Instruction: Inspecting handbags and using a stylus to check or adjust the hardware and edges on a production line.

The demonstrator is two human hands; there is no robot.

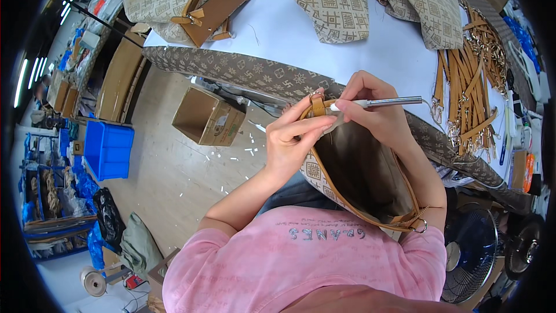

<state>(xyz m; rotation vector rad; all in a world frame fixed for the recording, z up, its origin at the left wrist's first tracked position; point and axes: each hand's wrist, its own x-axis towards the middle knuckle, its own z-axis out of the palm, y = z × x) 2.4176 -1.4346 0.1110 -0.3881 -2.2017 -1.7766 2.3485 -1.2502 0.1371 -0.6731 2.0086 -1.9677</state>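
Open patterned handbag (359,174) w/ tan trim sits in the lap, mouth up, just below the table (289,35) edge. Left hand (292,139) pinches the bag rim near the tan strap tab – thumb + fingers clamped on the edge. Right hand (376,110) grips a slim metal pen-like tool (385,102), fingers closed around it, white tip at the rim right by the left fingertips; shaft points right. On the table: more patterned bags (324,0), a bundle of tan straps w/ metal clasps (469,81) at right – well apart from the hands. Floor on the left: open cardboard box (208,117), blue crate (107,149). Fan (472,249) lower right.
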